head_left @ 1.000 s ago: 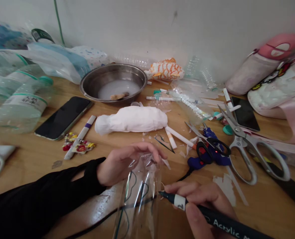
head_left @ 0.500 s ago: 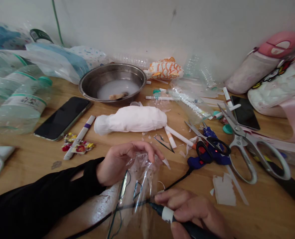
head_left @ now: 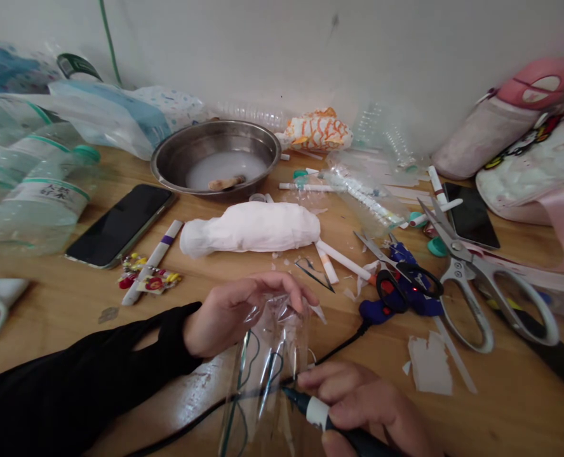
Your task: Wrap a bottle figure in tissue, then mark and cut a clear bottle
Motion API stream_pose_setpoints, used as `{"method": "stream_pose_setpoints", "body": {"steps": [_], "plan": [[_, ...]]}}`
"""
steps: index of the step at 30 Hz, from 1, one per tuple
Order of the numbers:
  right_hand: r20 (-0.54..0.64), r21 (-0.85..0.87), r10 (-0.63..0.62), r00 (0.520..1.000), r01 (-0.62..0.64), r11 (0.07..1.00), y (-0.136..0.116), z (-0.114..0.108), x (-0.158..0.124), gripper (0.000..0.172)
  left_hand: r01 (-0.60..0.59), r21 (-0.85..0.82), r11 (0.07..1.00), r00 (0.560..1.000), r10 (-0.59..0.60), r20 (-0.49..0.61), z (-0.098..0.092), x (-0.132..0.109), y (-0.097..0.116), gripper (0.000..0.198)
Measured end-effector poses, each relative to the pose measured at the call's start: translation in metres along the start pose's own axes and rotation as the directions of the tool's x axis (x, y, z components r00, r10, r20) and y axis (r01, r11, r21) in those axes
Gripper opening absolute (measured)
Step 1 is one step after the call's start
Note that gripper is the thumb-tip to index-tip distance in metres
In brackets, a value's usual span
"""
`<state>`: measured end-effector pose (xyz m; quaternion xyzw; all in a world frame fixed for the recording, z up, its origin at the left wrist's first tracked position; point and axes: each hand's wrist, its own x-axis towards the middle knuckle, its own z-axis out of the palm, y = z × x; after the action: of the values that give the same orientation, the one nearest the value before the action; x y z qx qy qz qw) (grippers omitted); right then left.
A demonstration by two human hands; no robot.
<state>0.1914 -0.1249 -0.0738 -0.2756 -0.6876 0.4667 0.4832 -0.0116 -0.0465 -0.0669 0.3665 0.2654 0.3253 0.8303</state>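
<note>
My left hand (head_left: pixel 244 308) is curled around the top end of a clear plastic sheet (head_left: pixel 263 406), which looks like a cut piece of bottle. Dark green curved lines run down the plastic. Between the fingers of my right hand (head_left: pixel 372 406) is a dark marker (head_left: pixel 316 412) with a white band, its nib touching or very close to the plastic's right part. Just beyond my left hand lies a white wrapped bottle-shaped form (head_left: pixel 253 228) on its side.
A metal bowl (head_left: pixel 161 166) of cloudy liquid stands behind. Scissors (head_left: pixel 458 251), smaller scissors (head_left: pixel 382 254) and a blue glue gun (head_left: pixel 382 310) lie right; its black cable (head_left: pixel 343 343) passes under the plastic. A phone (head_left: pixel 120 225) and plastic bottles (head_left: pixel 48 203) are left.
A curved line on the middle of the plastic has grown into a longer arch. The plastic has shifted slightly right; both hands have barely moved.
</note>
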Motion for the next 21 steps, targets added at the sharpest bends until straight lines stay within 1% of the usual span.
{"method": "stream_pose_setpoints", "body": {"steps": [8, 11, 16, 20, 21], "plan": [[-0.021, 0.014, 0.017, 1.000, -0.017, 1.000, 0.0036, 0.0010, -0.0016, 0.056, 0.004, -0.017, 1.000, 1.000, -0.004, -0.005, -0.0001, 0.0005, -0.0001, 0.030], [-0.037, -0.001, 0.006, 0.999, -0.006, 1.000, 0.0021, 0.0006, -0.0031, 0.052, -0.008, -0.001, 1.000, 1.000, 0.008, -0.002, -0.0001, 0.0005, -0.0002, 0.030], [-0.049, -0.080, -0.004, 0.999, 0.001, 0.997, 0.0020, 0.0047, -0.0010, 0.043, -0.001, 0.000, 1.000, 1.000, 0.001, -0.008, -0.0014, 0.0004, -0.0001, 0.029], [-0.054, -0.056, -0.026, 0.998, 0.023, 0.998, 0.0027, 0.0053, 0.0038, 0.041, 0.008, -0.005, 1.000, 1.000, -0.008, -0.005, -0.0020, -0.0001, 0.0002, 0.029], [-0.034, -0.050, -0.032, 0.999, 0.031, 0.998, 0.0026, 0.0042, 0.0046, 0.040, 0.008, -0.004, 1.000, 1.000, -0.008, -0.005, -0.0019, -0.0001, 0.0004, 0.029]]}}
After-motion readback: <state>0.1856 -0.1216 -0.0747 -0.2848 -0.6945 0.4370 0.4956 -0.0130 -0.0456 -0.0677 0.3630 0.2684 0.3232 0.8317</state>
